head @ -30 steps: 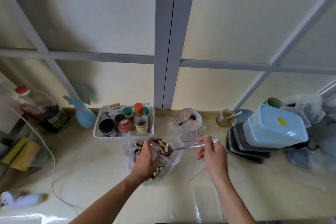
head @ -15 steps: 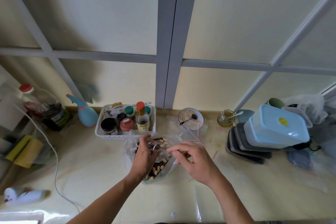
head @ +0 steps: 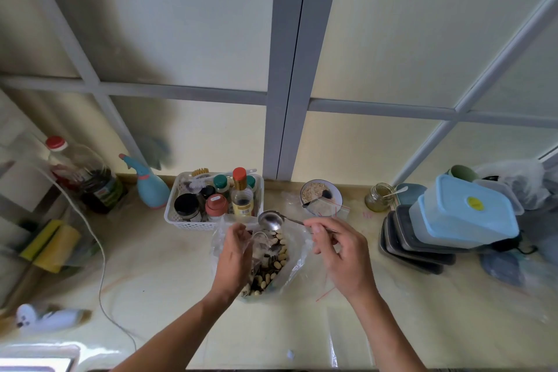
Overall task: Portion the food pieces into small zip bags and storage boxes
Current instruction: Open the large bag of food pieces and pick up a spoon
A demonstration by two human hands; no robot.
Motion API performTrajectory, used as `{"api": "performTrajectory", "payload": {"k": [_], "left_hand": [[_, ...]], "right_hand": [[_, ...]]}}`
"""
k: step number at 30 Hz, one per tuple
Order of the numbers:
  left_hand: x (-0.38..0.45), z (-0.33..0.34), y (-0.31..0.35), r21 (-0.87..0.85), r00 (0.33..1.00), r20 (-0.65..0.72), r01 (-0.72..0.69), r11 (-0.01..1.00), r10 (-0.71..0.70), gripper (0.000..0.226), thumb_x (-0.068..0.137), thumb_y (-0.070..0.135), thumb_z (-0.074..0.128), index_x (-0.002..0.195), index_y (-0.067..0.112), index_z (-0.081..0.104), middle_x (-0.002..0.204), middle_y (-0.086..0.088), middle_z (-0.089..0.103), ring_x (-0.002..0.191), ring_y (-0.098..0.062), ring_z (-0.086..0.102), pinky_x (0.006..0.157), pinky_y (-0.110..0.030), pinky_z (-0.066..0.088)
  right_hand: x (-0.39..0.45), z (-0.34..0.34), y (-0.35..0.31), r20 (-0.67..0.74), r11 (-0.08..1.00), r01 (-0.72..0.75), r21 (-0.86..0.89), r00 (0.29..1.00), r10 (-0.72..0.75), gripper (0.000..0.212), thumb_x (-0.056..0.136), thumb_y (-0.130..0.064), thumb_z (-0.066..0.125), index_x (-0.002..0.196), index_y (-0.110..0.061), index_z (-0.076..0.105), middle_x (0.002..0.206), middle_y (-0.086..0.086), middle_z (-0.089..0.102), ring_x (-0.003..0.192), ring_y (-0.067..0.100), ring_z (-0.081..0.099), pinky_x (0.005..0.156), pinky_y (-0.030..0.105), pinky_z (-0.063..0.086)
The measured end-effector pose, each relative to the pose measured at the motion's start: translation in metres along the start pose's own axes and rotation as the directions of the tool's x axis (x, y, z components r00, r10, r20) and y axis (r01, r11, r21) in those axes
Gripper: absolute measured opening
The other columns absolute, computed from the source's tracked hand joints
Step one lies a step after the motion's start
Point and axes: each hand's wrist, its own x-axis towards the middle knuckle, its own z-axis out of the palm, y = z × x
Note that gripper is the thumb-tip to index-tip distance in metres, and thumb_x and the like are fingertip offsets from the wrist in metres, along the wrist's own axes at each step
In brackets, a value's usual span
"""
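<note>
Worktop [head: 151, 275] carries a large food bag [head: 265, 260] centrally. Left hand [head: 234, 257] grips a small zip bag [head: 258, 240] open over it, presumably for filling; right hand [head: 341, 254] pinches a spoon [head: 271, 220], bowl empty above.

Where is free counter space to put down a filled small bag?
Bare counter lies left of the food bag, between it and the white cable. Crowded: behind, the basket and bowl; right, stacked boxes and flat zip bags.
</note>
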Motion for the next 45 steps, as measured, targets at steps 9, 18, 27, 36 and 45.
{"api": "performTrajectory", "payload": {"k": [9,18,27,36,45], "left_hand": [[-0.005,-0.013,-0.01,0.097,0.982,-0.163,-0.084,0.992,0.099,0.01,0.106,0.018,0.037,0.105,0.027,0.041,0.092,0.002,0.051,0.082,-0.016,0.051,0.069,-0.031,0.044],[-0.006,-0.017,-0.007,0.219,0.969,-0.091,-0.204,0.954,0.228,0.015,0.105,0.019,0.037,0.105,0.034,0.037,0.093,0.007,0.042,0.081,-0.014,0.043,0.072,-0.024,0.038],[-0.004,-0.018,-0.001,0.198,0.972,-0.149,-0.149,0.969,0.18,0.014,0.104,0.01,0.043,0.103,0.024,0.04,0.092,0.003,0.045,0.079,-0.017,0.044,0.071,-0.029,0.038],[-0.004,-0.02,-0.005,0.185,0.971,-0.104,-0.194,0.963,0.216,0.008,0.104,0.015,0.038,0.109,0.019,0.042,0.095,0.003,0.045,0.08,-0.017,0.046,0.072,-0.028,0.041],[0.003,-0.018,-0.006,0.167,0.975,-0.017,-0.215,0.962,0.221,0.034,0.089,0.003,0.043,0.117,0.021,0.038,0.105,0.0,0.043,0.09,-0.015,0.045,0.08,-0.022,0.043]], "right_hand": [[-0.02,0.043,0.044,0.249,0.956,-0.095,-0.276,0.954,0.167,0.031,0.104,-0.034,0.044,0.111,-0.024,0.072,0.089,-0.019,0.064,0.073,-0.004,0.057,0.072,0.014,0.042],[-0.029,0.092,0.056,0.351,0.935,-0.09,-0.344,0.911,0.216,0.025,0.109,-0.026,0.044,0.113,-0.019,0.068,0.097,0.0,0.067,0.085,0.017,0.062,0.077,0.03,0.049],[-0.034,0.106,0.049,0.302,0.892,-0.257,-0.371,0.876,0.378,0.032,0.109,-0.025,0.037,0.095,-0.014,0.064,0.066,0.005,0.064,0.063,0.022,0.068,0.063,0.038,0.055],[-0.022,0.105,0.047,0.082,0.625,-0.774,0.104,0.632,0.77,0.033,0.109,-0.018,0.039,0.103,-0.006,0.07,0.075,0.012,0.075,0.061,0.019,0.075,0.054,0.023,0.057],[0.0,0.05,0.038,-0.115,0.716,-0.691,0.095,0.707,0.698,0.032,0.106,-0.025,0.045,0.09,-0.021,0.073,0.064,0.004,0.073,0.057,0.016,0.073,0.076,0.044,0.061]]}}
